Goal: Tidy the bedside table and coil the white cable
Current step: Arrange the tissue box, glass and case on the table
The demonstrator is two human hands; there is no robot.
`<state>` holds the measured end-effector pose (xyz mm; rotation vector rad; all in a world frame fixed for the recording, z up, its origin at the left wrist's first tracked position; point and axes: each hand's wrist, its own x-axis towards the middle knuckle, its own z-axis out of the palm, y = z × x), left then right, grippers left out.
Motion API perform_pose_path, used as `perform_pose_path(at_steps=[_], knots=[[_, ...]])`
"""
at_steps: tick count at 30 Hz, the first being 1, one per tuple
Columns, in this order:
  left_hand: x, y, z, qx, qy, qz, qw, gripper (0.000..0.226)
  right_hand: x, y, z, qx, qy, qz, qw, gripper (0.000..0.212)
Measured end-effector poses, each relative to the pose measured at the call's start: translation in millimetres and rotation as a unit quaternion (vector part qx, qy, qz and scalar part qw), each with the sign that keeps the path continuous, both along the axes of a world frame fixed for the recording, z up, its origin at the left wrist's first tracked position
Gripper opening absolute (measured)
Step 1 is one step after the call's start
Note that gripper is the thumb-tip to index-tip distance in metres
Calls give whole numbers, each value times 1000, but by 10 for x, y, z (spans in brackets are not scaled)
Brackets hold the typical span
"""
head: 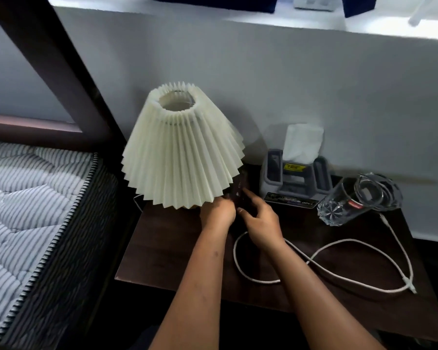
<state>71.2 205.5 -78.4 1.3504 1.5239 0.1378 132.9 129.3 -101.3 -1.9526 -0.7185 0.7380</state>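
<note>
At the bedside, from left: the pleated lamp (182,147) leans over the dark bedside table (167,248), and I have both hands tucked under its lower edge. My left hand (218,210) and right hand (259,223) are closed around a small dark object (239,193) between them; what it is I cannot tell. The white cable (339,246) sprawls uncoiled to the right of my grip, its loops running lengthwise across the tabletop, one bend passing under my right wrist and one plug end lying near the table's right front corner. Behind it sit a grey tissue holder (295,180) and two glasses (359,198) tipped on their sides. My right hand is the nearer to the cable, I judge.
</note>
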Motion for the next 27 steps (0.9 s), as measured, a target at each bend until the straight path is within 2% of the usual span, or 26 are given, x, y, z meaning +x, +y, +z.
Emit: perform_pose_path(at_steps=[7, 14, 17, 27], knots=[[34, 43, -83, 46, 51, -72, 995, 41, 11, 87, -10, -58, -76, 75, 993, 57], [15, -43, -79, 126, 2, -101, 987, 51, -8, 88, -39, -68, -96, 120, 986, 60], [1, -70, -109, 167, -15, -142, 976, 60, 6, 73, -48, -90, -98, 150, 980, 65], [-9, -30, -208, 210, 20, -189, 959, 68, 51, 103, -6, -115, -105, 194, 969, 72]])
